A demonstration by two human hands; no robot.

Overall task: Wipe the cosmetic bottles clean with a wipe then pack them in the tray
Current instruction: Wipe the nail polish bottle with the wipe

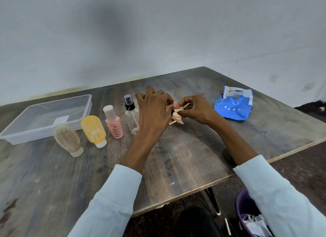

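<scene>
My left hand (155, 109) holds a small bottle (172, 122) with a dark cap; the hand hides most of it. Against that bottle my right hand (195, 109) pinches a crumpled, stained wipe (178, 116). Left of my hands stands a row: a clear spray bottle (132, 118) with a black pump, a pink bottle (114, 123), a yellow tube (93, 130) on its cap and a beige tube (68, 139) on its cap. A clear plastic tray (23, 136) with nothing in it sits at the far left.
A blue pack of wipes (233, 106), torn open, lies at the right on the wooden table (176, 159). A purple bin (247, 215) with crumpled wipes stands on the floor by the table's near right edge. A wall runs behind the table.
</scene>
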